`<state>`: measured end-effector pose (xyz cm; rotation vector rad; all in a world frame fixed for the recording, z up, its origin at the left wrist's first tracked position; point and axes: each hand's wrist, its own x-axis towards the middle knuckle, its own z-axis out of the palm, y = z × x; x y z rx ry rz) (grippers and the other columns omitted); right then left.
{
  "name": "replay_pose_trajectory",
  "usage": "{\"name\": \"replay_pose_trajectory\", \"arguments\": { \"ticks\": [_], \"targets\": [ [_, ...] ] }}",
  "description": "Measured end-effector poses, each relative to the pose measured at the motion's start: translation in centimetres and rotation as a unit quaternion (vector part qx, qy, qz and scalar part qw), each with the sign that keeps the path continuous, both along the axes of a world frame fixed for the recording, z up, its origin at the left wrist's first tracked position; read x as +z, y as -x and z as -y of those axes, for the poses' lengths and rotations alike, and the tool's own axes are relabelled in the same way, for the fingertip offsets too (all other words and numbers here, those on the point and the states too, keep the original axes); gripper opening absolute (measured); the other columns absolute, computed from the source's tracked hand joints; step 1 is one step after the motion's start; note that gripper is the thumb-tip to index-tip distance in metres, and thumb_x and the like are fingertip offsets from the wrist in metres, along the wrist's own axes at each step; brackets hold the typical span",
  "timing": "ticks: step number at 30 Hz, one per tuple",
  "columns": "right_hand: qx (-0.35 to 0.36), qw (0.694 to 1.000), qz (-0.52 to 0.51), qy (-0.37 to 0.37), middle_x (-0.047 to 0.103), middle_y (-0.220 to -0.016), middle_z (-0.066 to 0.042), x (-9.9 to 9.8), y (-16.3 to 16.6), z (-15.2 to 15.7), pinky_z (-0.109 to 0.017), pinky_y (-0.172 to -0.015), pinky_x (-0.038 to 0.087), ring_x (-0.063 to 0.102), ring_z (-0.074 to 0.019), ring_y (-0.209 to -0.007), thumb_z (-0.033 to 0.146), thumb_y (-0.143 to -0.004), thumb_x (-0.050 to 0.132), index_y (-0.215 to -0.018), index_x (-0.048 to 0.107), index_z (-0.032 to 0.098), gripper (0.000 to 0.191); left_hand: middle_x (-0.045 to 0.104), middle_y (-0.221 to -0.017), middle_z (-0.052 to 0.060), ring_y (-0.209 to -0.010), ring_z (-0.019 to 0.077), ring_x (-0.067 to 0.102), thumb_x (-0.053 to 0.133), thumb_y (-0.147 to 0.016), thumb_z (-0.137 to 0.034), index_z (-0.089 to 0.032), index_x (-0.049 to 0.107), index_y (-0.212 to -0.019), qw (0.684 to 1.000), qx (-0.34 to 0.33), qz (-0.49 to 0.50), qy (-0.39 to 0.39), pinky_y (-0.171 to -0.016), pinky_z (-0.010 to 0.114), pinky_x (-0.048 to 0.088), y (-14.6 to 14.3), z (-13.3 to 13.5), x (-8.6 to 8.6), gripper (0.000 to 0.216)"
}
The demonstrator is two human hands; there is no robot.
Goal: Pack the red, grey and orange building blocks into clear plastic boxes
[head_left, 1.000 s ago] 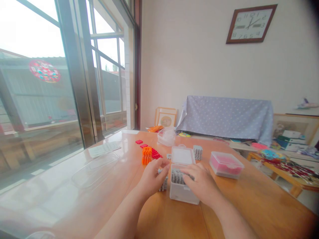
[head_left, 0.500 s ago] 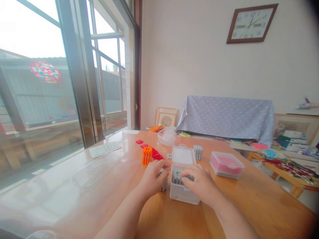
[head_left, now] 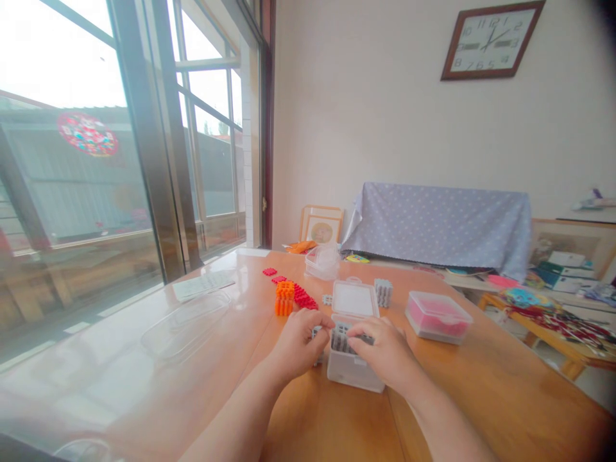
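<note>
Your left hand pinches small grey blocks at the 9 o'clock edge of the clear box on the table. Your right hand curls over the box's top. The blocks look light, hard and slippery; pinch their flat sides.

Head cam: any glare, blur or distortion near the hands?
Head view: window light glares off the table at left; frame edges bend and the right corners darken; left hand, right hand and the clear box look slightly soft, grey pieces hard to resolve.
</note>
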<state>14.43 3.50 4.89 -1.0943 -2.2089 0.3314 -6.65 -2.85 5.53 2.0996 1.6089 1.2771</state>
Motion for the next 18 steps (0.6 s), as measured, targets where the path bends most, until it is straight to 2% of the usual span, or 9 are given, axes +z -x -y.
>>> {"name": "replay_pose_trajectory", "arguments": {
  "ticks": [7, 12, 18],
  "targets": [
    [-0.015, 0.999, 0.016, -0.039, 0.076, -0.105, 0.001, 0.1, -0.1, 0.1, -0.041, -0.092, 0.042, 0.061, -0.0256, -0.102, 0.036, -0.091, 0.056, -0.091, 0.078, 0.035, 0.023, 0.073, -0.092, 0.001, -0.09, 0.0188, 0.065, 0.051, -0.083, -0.016, -0.023, 0.072, -0.09, 1.0, -0.005, 0.015, -0.012, -0.083, 0.029, 0.047, -0.1, 0.0, 0.0, 0.023],
    [0.006, 0.999, 0.01, -0.042, 0.077, -0.106, 0.0, 0.7, -0.1, 0.5, -0.042, -0.094, 0.042, 0.062, -0.0257, -0.107, 0.034, -0.093, 0.052, -0.099, 0.078, 0.035, 0.027, 0.074, -0.095, 0.001, -0.093, 0.0189, 0.066, 0.05, -0.083, -0.015, -0.023, 0.071, -0.091, 0.999, -0.001, 0.04, 0.003, -0.085, 0.03, 0.049, 0.0, 0.1, 0.0, 0.023],
    [0.011, 0.997, -0.061, -0.04, 0.077, -0.104, -0.002, 0.9, -0.5, 0.6, -0.038, -0.091, 0.045, 0.062, -0.0248, -0.105, 0.036, -0.095, 0.049, -0.105, 0.077, 0.032, 0.029, 0.072, -0.107, 0.004, -0.102, 0.0196, 0.065, 0.046, -0.085, -0.016, -0.02, 0.068, -0.098, 0.993, 0.018, 0.112, 0.039, -0.09, 0.031, 0.05, 1.4, -0.1, 0.7, 0.026]
  ]
}}
